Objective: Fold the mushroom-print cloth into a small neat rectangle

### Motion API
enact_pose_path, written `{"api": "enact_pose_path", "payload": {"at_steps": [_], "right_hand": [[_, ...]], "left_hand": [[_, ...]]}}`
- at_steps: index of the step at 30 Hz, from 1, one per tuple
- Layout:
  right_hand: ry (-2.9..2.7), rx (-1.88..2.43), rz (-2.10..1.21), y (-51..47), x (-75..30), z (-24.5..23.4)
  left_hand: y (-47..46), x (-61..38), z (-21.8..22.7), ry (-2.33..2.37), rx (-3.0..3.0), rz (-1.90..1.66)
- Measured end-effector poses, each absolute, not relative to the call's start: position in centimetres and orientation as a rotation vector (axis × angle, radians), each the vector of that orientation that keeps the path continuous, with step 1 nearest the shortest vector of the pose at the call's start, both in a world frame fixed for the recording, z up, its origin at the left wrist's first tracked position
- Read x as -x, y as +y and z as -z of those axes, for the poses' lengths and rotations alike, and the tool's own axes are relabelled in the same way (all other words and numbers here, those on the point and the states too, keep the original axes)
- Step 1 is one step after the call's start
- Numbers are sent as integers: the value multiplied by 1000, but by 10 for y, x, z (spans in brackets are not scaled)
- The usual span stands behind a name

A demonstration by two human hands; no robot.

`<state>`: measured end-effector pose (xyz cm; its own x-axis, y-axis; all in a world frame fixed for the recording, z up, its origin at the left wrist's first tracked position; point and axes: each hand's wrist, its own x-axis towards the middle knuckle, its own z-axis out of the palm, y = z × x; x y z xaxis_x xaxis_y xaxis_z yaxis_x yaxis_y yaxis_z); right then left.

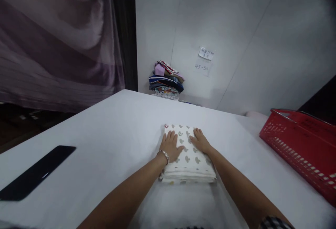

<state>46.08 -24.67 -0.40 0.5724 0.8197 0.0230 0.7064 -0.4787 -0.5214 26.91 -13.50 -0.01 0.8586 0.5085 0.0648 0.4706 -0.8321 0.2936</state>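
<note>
A folded white cloth (193, 167) with grey mushroom-like prints lies in several layers on the white table, in front of me. My left hand (170, 147) rests flat on its left side, fingers spread, a bracelet at the wrist. On the cloth's right side my right hand (201, 141) also lies flat, its fingers stretched out toward the far edge. A red and a green print show near the far end. Neither hand grips the fabric; both press on its top.
A red plastic basket (301, 148) with a metal handle stands on the right of the white table (110, 134). At the left lies a dark flat panel (39, 173). Beyond the far edge is a stack of folded fabrics (166, 80) against the wall. A purple curtain (57, 36) hangs at the left.
</note>
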Motion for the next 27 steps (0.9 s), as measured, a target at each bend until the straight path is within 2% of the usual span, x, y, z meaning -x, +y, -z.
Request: {"api": "enact_pose_path", "payload": {"at_steps": [10,16,21,27], "right_hand": [[-707,1939,-505,-284,-460,-7],[-380,1815,-728,-346,-443,-23],[-480,1888,-995,-378,-419,-30],[-517,1967,-961,-373,-413,-30]], "left_hand": [[-126,-268,-9,683,-2671,-187],[-120,-236,-19,983,-2264,-537],[-134,-205,-18,1155,-1924,-298],[-149,-199,-31,1141,-1995,-143]]}}
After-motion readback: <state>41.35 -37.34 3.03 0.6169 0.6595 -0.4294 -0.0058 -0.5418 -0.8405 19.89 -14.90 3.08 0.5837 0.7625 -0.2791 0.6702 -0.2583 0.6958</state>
